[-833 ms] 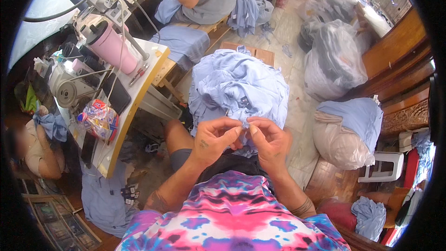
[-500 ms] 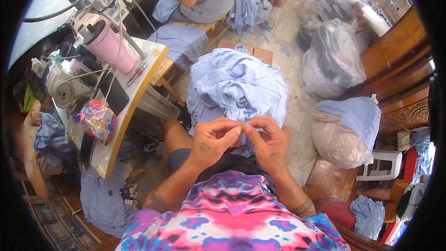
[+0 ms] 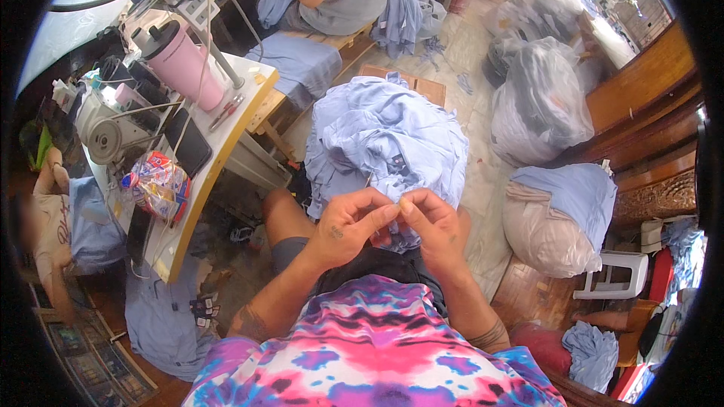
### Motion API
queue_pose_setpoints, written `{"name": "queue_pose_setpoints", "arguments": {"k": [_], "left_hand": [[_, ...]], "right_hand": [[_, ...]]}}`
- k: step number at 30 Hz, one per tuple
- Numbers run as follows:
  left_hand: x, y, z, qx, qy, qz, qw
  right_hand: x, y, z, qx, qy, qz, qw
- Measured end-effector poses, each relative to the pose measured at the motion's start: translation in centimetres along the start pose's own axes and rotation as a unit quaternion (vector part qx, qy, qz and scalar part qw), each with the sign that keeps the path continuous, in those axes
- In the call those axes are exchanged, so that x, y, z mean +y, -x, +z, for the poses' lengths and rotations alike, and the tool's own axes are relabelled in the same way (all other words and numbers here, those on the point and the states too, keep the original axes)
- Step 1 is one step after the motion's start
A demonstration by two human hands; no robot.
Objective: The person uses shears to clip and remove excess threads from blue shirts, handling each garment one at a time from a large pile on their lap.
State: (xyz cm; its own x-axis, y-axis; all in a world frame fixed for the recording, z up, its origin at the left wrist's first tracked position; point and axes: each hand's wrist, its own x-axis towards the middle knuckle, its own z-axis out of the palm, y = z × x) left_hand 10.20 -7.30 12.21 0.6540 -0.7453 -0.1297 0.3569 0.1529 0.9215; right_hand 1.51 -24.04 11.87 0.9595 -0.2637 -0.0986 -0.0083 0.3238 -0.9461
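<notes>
A large heap of light blue garments [image 3: 354, 120] lies in front of my knees, with a small dark label showing near its middle. Above the heap's near edge, my left hand [image 3: 348, 230] pinches thumb against forefinger. My right hand [image 3: 436, 232] makes the same pinch, its fingertips nearly touching the left ones. Whatever is between the fingertips is too small to make out. Part of the blue cloth hangs just below and behind my fingers.
At left, a table [image 3: 260, 98] holds a pink tumbler [image 3: 188, 68], phone [image 3: 187, 142], scissors [image 3: 226, 111] and plastic-wrapped packet [image 3: 158, 185]. Plastic sacks [image 3: 541, 102] and a cloth-topped bundle [image 3: 554, 218] stand right, near a white stool [image 3: 615, 277]. Co-workers sit ahead and at left.
My two pinches stay close together, with the fingertips shifted slightly. The co-worker at left has spread out the blue cloth they hold. The whole view has shifted a little.
</notes>
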Motion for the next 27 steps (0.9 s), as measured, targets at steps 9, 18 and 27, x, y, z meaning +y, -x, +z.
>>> {"name": "queue_pose_setpoints", "arguments": {"k": [9,18,27], "left_hand": [[-1.2,1.2,0.6,0.057,-0.090,0.080,0.991],[-2.0,1.9,0.0,0.030,-0.027,0.051,0.998],[-1.0,1.3,-0.1,-0.007,0.010,0.002,1.000]], "right_hand": [[2.5,1.2,1.5,0.060,-0.045,-0.049,0.996],[1.9,2.0,1.5,0.047,-0.069,0.020,0.996],[0.7,1.3,-0.1,-0.065,0.131,-0.020,0.989]]}}
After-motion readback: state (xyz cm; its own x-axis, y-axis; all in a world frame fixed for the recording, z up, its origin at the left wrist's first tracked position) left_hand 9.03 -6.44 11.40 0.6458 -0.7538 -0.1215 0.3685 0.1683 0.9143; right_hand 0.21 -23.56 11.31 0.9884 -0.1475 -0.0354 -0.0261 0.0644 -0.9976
